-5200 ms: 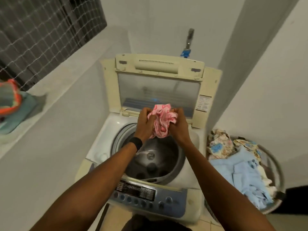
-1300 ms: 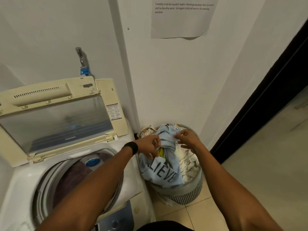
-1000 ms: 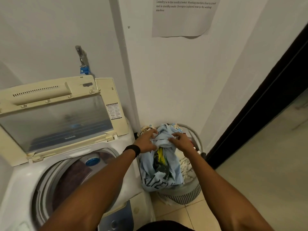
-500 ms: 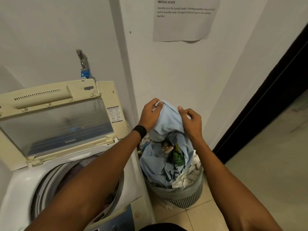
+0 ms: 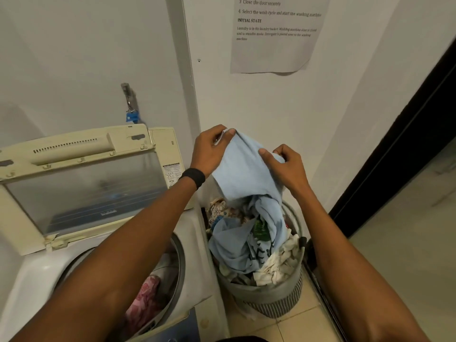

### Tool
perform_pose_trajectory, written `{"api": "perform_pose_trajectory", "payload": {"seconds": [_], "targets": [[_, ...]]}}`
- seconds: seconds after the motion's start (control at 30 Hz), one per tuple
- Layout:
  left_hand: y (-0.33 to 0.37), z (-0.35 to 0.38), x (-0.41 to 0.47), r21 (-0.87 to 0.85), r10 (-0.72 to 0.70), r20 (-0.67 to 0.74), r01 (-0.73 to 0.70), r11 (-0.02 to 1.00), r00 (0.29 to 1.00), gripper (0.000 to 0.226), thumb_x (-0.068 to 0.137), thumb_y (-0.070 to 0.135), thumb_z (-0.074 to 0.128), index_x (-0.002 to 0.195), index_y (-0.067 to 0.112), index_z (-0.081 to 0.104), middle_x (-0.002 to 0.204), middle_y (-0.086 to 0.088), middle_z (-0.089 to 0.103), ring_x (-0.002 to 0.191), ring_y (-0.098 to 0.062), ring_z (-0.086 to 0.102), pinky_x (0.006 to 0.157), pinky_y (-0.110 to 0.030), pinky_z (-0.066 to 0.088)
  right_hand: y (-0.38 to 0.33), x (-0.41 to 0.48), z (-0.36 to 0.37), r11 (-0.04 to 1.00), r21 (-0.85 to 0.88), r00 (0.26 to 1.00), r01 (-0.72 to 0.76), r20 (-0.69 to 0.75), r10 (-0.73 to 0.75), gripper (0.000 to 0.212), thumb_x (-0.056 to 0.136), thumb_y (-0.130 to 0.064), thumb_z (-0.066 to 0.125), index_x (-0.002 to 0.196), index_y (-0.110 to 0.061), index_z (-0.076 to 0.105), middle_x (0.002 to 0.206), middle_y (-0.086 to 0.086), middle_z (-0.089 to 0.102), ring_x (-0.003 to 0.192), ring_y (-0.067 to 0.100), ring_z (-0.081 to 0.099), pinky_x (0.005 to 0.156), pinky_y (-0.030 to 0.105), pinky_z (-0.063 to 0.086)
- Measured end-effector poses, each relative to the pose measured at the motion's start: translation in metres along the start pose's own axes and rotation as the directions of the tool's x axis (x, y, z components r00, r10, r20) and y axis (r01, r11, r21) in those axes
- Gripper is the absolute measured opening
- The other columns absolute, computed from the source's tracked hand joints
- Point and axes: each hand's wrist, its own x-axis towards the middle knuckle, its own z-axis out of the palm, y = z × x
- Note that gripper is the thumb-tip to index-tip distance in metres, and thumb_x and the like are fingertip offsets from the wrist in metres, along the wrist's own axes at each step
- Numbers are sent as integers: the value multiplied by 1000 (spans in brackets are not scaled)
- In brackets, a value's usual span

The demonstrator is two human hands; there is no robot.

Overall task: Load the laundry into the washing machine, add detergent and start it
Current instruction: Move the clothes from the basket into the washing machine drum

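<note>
Your shirt (image 5: 246, 174) hangs above the basket (image 5: 266, 292), its top edge raised well over the rim and its loose end lying in the basket among the other clothes (image 5: 278, 265). Its long axis therefore runs close to vertical, gripped edge up and tail pointing down. Your left hand (image 5: 209, 151) pinches the upper corner between thumb and fingers. Your right hand (image 5: 286, 166) grasps the same edge, thumb on the front and fingers curled behind. The likely trouble is the tail: it looks folded in with those clothes, and a quick lift could drag some over the rim onto the floor (image 5: 296, 327). The washer (image 5: 195, 255) stands just left of the basket, drum open, so a low swing could leave cloth draped across its top.
</note>
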Motion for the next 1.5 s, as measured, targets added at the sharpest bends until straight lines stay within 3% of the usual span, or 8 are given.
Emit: {"api": "perform_pose_trajectory", "payload": {"seconds": [0.37,0.53,0.67,0.83,0.9,1.03,1.3,1.5], "targets": [[5,-9,7,205,-79,78,62,977,994,66,97,65,54,64,7,51,57,1,42,55,-13,38,62,-32,32,5,-4,16,998,35,997,-59,-43,60,43,102,-40,57,71,-13,47,64,-5,48,57,3,40,59,19,36],[10,-26,13,788,-448,342,7,615,826,77,72,91,57,56,19,37,51,3,39,50,-19,41,56,-28,32,9,-16,11,997,-45,960,-57,271,67,30,85,-31,76,68,-14,58,65,-5,60,64,8,54,65,29,47],[13,-25,11,487,-418,588,109,867,693,49,85,55,77,64,13,63,52,9,47,48,-10,40,52,-23,34,14,-19,15,920,-393,702,15,659,270,50,65,-48,82,107,-26,64,99,2,71,80,11,62,76,35,54],[17,-22,5,249,-257,767,96,964,588,16,92,18,76,107,14,78,102,-3,77,88,-7,68,77,-22,55,6,-17,31,985,-90,804,148,591,-66,50,83,-15,84,128,-11,63,114,-6,63,100,-2,60,85,23,50],[12,-27,5,198,-242,754,140,970,611,16,92,9,74,108,8,76,104,-6,76,92,-11,68,82,-27,56,8,-13,29,983,-146,847,115,531,-20,26,82,-23,84,101,-10,71,94,-5,64,83,5,59,77,28,47],[-6,-40,7,167,-236,557,171,971,796,15,90,15,78,104,13,76,105,-6,76,97,-21,70,89,-36,54,10,-10,16,982,-167,944,93,328,-34,47,81,-45,84,67,-15,50,63,-5,46,57,7,41,55,22,31],[-26,-27,-9,20,-156,84,155,988,984,26,101,30,66,88,7,69,84,3,68,78,-5,59,79,-25,46,-13,-5,4,988,155,974,24,220,-58,20,95,-37,71,95,-17,75,96,2,76,86,10,69,77,30,54],[-6,26,-27,-113,-224,145,241,964,964,30,111,41,35,95,16,41,85,-2,46,77,-12,46,72,-31,41,-37,-14,47,982,173,972,79,204,-114,20,96,-33,70,102,-14,73,82,-7,74,74,3,67,68,16,49]]}}
